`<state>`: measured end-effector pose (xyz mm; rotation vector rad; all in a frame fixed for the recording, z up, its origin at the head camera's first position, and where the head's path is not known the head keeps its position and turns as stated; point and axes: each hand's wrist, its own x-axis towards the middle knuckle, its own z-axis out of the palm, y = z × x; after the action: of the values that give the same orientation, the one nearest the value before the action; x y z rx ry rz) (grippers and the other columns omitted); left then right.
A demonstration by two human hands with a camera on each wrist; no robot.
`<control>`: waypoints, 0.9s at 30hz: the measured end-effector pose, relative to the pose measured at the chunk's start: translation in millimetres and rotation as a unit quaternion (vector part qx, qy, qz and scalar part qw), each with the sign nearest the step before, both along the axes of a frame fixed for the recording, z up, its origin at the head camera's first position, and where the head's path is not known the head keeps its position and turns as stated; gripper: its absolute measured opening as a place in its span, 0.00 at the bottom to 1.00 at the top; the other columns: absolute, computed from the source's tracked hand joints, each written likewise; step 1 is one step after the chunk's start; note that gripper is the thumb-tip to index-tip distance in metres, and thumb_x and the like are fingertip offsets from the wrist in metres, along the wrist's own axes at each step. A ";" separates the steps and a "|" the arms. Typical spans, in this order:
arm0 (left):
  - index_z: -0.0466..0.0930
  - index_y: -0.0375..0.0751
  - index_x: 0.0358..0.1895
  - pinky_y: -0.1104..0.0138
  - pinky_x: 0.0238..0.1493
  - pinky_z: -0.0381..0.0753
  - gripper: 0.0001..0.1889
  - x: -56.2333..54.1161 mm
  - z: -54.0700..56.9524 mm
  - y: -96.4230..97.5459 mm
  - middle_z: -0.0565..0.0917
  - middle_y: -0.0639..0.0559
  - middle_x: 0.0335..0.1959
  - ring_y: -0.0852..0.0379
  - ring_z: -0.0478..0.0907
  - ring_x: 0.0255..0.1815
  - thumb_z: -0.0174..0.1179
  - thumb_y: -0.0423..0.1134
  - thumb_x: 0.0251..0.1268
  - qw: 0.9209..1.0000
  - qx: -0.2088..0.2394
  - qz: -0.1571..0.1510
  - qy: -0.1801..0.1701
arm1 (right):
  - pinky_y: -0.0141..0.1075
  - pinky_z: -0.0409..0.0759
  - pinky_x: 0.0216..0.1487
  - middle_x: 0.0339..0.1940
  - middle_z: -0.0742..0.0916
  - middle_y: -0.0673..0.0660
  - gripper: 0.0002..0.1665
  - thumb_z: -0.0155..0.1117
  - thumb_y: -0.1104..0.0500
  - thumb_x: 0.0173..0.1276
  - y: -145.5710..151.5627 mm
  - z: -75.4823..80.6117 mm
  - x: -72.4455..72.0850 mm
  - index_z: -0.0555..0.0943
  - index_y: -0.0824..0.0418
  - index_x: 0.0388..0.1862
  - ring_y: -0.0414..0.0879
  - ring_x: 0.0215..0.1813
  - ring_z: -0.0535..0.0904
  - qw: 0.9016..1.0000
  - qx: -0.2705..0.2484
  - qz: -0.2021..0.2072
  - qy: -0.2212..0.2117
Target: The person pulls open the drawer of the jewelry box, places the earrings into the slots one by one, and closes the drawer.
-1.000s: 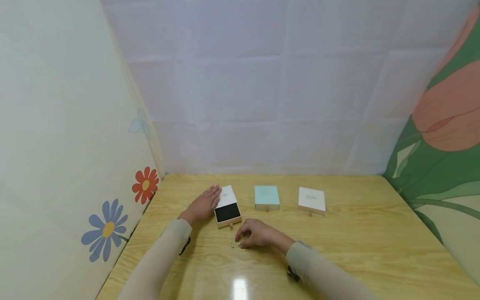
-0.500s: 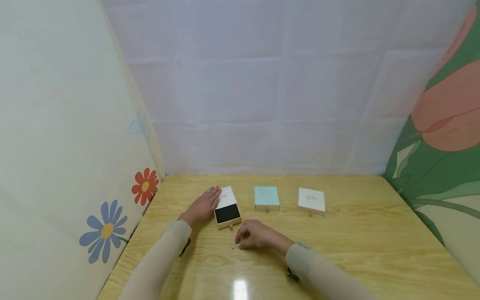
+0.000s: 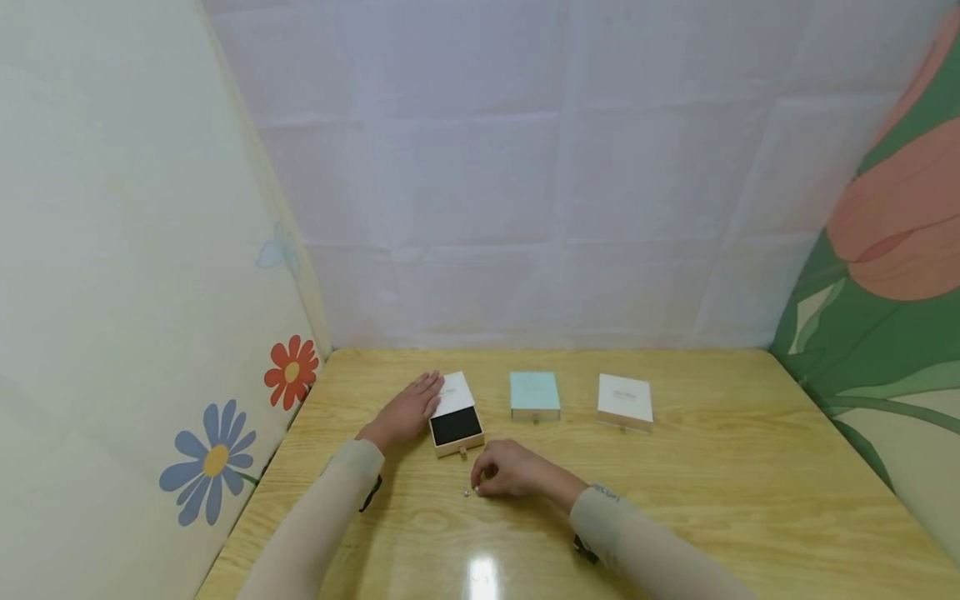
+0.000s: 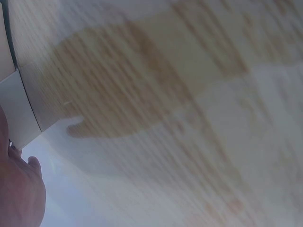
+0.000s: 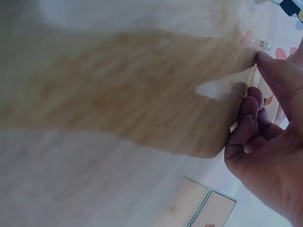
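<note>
My left hand (image 3: 407, 410) lies with straight fingers on the white sleeve (image 3: 453, 393) of a drawer box at the left. The box's drawer (image 3: 458, 427) is pulled out toward me and shows a black pad. In front of it, my right hand (image 3: 512, 468) reaches down to the table with curled fingers. Its thumb and forefinger pinch a small sparkling silver jewelry piece (image 3: 477, 490), which also glints past the thumb tip in the right wrist view. A second small silver piece (image 3: 466, 492) lies just left of the fingertips. In the left wrist view, the left hand (image 4: 21, 194) shows only partly beside the box.
A mint-green box (image 3: 534, 394), its drawer in, sits at the back middle. Right of it is a closed white box (image 3: 625, 402). All stand on a wood-grain table (image 3: 720, 500), with printed cloth at both sides and a plain white cloth behind.
The right thumb and forefinger have drawn slightly closer together around the silver piece. The left hand and the boxes have stayed in place.
</note>
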<state>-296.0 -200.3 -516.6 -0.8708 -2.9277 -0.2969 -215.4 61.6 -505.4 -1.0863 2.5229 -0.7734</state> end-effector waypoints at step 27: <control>0.53 0.29 0.79 0.50 0.82 0.51 0.29 -4.4 -6.1 -3.6 0.55 0.35 0.81 0.38 0.50 0.82 0.35 0.44 0.86 1.000 -0.003 -0.007 0.002 | 0.28 0.80 0.34 0.29 0.84 0.44 0.02 0.65 0.63 0.67 -0.2 5.8 -7.7 0.84 0.58 0.35 0.34 0.31 0.77 0.992 -0.075 -0.097 0.025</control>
<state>-300.4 -203.9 -522.7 -0.8913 -2.9224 -0.2859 -223.0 61.4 -499.5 -0.9236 2.6788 -1.0135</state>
